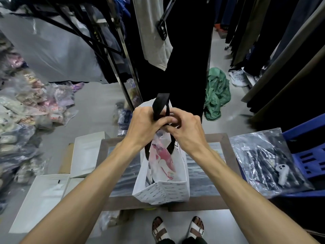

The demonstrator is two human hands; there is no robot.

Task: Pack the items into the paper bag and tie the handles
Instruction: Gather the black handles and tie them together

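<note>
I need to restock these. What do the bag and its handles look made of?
Bag: matte white paper, by its crisp folds and small printed text. Handles: flat black woven ribbon, probably fabric, limp and bunched between the left hand and right hand.

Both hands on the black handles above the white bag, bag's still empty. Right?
Not quite. The head view shows both the left hand and right hand on the black handles above the white bag, but the bag is not empty: a pink and white packed item shows inside its open top.
</note>
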